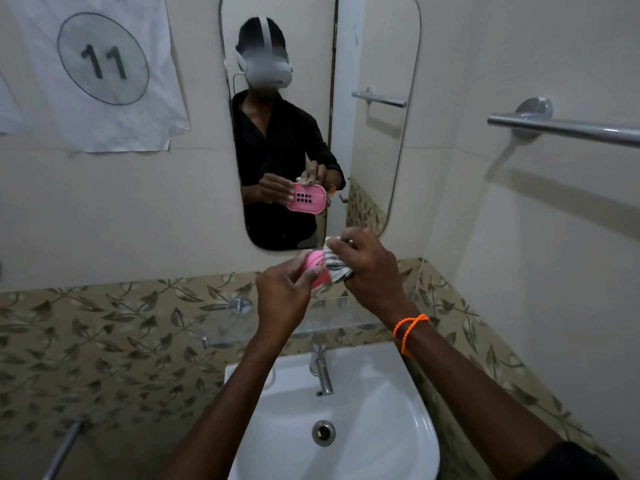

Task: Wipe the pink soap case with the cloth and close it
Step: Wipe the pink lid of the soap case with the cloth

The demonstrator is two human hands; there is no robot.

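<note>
A circled "11" is printed on the wall paper sheet (100, 71).

pink soap case (317, 268) | held up above sink, tilted | striped cloth (337, 266) pressed against it

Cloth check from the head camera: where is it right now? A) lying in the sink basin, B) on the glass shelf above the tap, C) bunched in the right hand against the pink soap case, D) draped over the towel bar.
C: the striped cloth is bunched in the right hand and pressed against the pink soap case, which the left hand holds above the sink.
</note>
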